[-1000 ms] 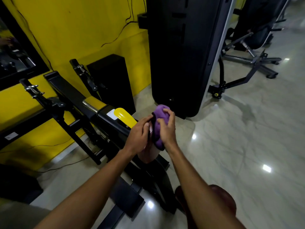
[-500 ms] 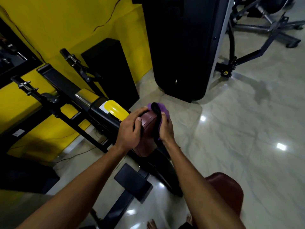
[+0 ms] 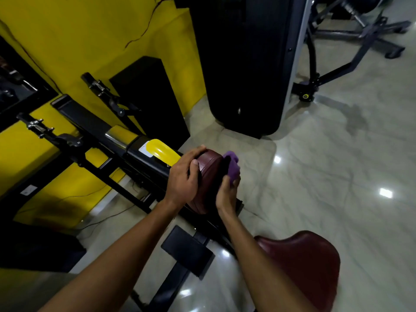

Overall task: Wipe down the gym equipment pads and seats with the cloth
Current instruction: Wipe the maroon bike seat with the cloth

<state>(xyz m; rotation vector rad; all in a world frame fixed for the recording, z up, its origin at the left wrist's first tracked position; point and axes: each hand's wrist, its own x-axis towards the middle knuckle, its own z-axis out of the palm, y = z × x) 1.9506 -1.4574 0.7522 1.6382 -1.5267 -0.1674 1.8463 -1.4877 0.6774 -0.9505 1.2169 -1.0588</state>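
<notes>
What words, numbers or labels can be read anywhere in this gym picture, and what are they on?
Nothing here is legible.
Too blurred: the white sticker on the black machine arm, beside the yellow cover.
Too small: the white label on the black bar low on the left.

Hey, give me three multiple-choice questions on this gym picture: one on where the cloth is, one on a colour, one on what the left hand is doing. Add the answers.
1. Where is the cloth?
A. on the floor
B. against the right side of the round pad, in the right hand
C. hanging on the wall

2. What colour is the seat at lower right?
A. maroon
B. blue
C. white

3. What is the left hand doing?
A. hanging idle
B. gripping the pad's edge
C. holding a bottle

Answers: 1 B, the right hand holds the purple cloth against the pad. 2 A, its cover is dark red-brown. 3 B, its fingers curl over the pad's rim.
</notes>
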